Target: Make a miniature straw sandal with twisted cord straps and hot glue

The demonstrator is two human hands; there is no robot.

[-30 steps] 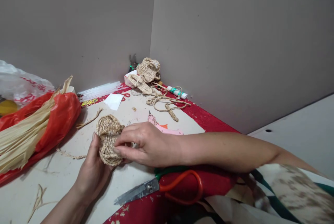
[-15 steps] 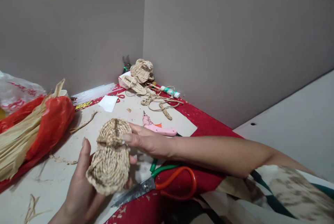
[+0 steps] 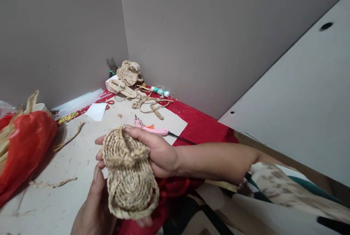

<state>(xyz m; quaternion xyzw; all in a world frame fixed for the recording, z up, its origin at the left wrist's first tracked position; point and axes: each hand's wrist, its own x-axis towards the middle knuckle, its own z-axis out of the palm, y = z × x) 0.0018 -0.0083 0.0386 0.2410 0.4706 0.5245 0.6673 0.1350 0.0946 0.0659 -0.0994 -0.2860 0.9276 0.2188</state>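
A small woven straw sandal (image 3: 129, 173) rests between my two hands, its braided sole facing up toward me with a strap across the upper half and a raised braid around the heel. My left hand (image 3: 94, 204) cradles the lower end from beneath, thumb along the left edge. Around the upper end wraps my right hand (image 3: 161, 154), its thumb at the top and fingertips showing past the left edge. Just beyond lies a pink hot glue gun (image 3: 155, 130) with a black cord.
More woven straw pieces (image 3: 129, 72) and loose braided cord (image 3: 147, 103) lie in the far corner near pliers (image 3: 111, 67). Clear glue sticks (image 3: 79, 101) and white paper (image 3: 96, 111) sit along the back. A red plastic bag (image 3: 30, 143) with dried husks stands left.
The sandal has come closer and turned slightly, and my right hand now wraps farther round its upper end. The view has swung right; the green-and-orange-handled scissors are now mostly hidden.
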